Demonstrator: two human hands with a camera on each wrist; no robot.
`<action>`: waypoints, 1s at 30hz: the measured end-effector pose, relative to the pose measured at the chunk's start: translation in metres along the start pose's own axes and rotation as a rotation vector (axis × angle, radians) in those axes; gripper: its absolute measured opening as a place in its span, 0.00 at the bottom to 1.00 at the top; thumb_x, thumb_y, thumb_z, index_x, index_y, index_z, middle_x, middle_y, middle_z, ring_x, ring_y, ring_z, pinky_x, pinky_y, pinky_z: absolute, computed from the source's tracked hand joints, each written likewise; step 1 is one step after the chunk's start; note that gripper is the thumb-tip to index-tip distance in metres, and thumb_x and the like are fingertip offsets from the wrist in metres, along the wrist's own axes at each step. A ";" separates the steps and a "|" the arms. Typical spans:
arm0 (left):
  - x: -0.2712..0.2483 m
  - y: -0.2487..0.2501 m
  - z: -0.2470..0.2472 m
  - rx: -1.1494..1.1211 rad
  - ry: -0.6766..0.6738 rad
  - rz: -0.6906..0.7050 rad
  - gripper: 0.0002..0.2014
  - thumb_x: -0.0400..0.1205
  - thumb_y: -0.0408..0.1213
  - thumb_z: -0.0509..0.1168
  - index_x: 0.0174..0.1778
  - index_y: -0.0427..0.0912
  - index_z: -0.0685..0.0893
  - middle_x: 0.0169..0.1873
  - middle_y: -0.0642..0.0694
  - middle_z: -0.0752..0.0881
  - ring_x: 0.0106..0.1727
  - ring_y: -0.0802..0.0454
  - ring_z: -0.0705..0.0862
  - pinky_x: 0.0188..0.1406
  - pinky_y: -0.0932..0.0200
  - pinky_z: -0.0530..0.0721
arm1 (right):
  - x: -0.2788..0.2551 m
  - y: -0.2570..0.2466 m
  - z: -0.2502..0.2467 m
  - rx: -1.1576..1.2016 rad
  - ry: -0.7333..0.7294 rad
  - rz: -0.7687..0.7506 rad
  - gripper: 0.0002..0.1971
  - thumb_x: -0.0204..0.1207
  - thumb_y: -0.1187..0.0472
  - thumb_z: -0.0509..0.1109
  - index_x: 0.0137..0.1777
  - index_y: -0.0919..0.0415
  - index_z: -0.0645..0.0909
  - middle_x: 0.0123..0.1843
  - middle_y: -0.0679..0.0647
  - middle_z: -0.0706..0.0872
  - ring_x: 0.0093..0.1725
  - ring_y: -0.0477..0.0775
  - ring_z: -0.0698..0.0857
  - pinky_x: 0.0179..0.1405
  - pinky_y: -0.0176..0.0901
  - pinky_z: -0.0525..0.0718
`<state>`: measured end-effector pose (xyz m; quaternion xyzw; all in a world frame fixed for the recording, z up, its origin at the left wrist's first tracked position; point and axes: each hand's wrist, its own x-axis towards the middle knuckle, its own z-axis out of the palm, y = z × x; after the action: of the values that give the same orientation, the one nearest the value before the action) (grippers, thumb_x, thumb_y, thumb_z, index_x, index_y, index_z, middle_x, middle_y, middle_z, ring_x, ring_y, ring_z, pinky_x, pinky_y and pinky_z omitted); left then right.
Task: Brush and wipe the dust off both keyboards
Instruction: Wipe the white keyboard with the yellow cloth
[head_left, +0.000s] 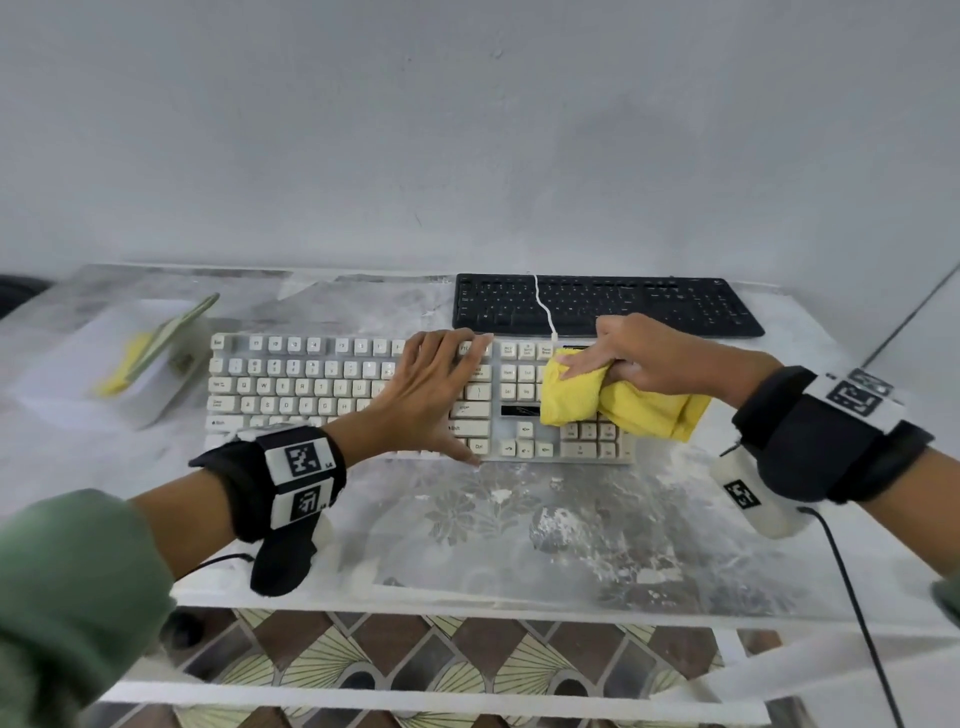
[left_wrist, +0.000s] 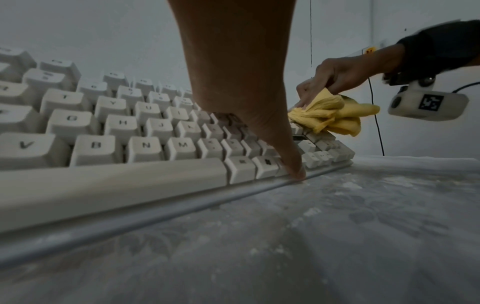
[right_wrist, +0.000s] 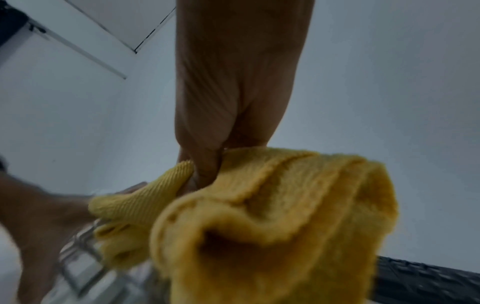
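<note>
Your left hand lies spread flat across the middle of the white keyboard, fingers straight and the thumb reaching down to its front rail, pinning it in place on the dusty glass table. Your right hand pinches a bunched yellow cloth and presses it onto the right-hand end of that keyboard, over the number pad and the keys just beside it; the right wrist view shows the fingers curled into the folds. So you look to be at the wiping stage on the white keyboard, and its right end is what is being covered now. Whether its left half is already clean cannot be told from these views. White powder lies on the table just in front of the keyboard. Behind it, the black keyboard sits untouched by either hand, with a white cable draped across it, so by my reading its cleaning may remain, though its keys are too small to judge for dust.
</note>
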<state>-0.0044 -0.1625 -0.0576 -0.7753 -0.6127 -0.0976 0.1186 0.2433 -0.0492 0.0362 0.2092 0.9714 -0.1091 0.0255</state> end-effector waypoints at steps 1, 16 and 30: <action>0.000 0.001 0.000 0.003 0.004 0.001 0.63 0.56 0.83 0.54 0.78 0.37 0.58 0.67 0.40 0.66 0.67 0.43 0.65 0.68 0.41 0.67 | -0.001 -0.001 -0.006 0.007 -0.028 0.007 0.22 0.77 0.74 0.63 0.67 0.54 0.79 0.36 0.42 0.67 0.36 0.38 0.68 0.38 0.23 0.68; -0.001 0.003 -0.004 0.029 0.000 -0.018 0.64 0.55 0.83 0.55 0.77 0.37 0.58 0.67 0.40 0.66 0.66 0.42 0.66 0.67 0.40 0.68 | -0.012 -0.004 0.008 0.012 -0.060 -0.081 0.24 0.75 0.76 0.63 0.66 0.52 0.80 0.39 0.44 0.66 0.38 0.38 0.67 0.40 0.21 0.67; 0.000 0.004 -0.006 0.012 -0.043 -0.038 0.64 0.54 0.83 0.55 0.78 0.38 0.58 0.67 0.39 0.67 0.66 0.44 0.65 0.68 0.41 0.66 | -0.012 0.002 0.017 0.114 0.086 -0.070 0.22 0.74 0.76 0.64 0.64 0.55 0.82 0.40 0.47 0.69 0.40 0.47 0.72 0.41 0.30 0.70</action>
<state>-0.0003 -0.1654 -0.0527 -0.7648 -0.6301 -0.0793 0.1083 0.2546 -0.0559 0.0205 0.1806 0.9706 -0.1559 -0.0320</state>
